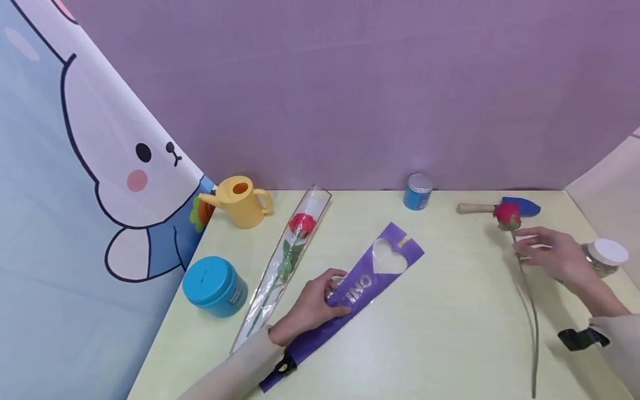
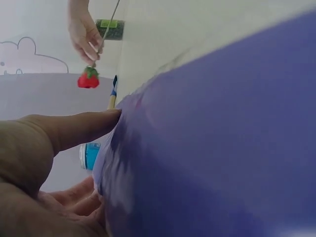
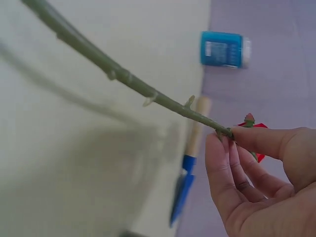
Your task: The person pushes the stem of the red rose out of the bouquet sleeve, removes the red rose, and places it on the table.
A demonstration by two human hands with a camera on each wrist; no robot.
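Observation:
My right hand (image 1: pixel 552 253) pinches the green stem of a red rose (image 1: pixel 509 215) just below its bloom, between thumb and fingertips. The long stem hangs down toward the front of the table, and small thorns or nubs show along it in the right wrist view. My left hand (image 1: pixel 314 305) grips a purple flower sleeve (image 1: pixel 357 286) with a heart-shaped clear window, thumb on its printed face and fingers at its far edge. The sleeve lies slanted across the middle of the table. In the left wrist view it fills much of the picture.
Left of the sleeve lies another rose in a clear wrapper (image 1: pixel 287 261). A yellow watering can (image 1: pixel 243 203) and a blue lidded tub (image 1: pixel 215 286) stand at the left. Toward the back are a small blue jar (image 1: pixel 418 191) and a blue trowel (image 1: pixel 525 206); a white-lidded jar (image 1: pixel 606 255) is at right.

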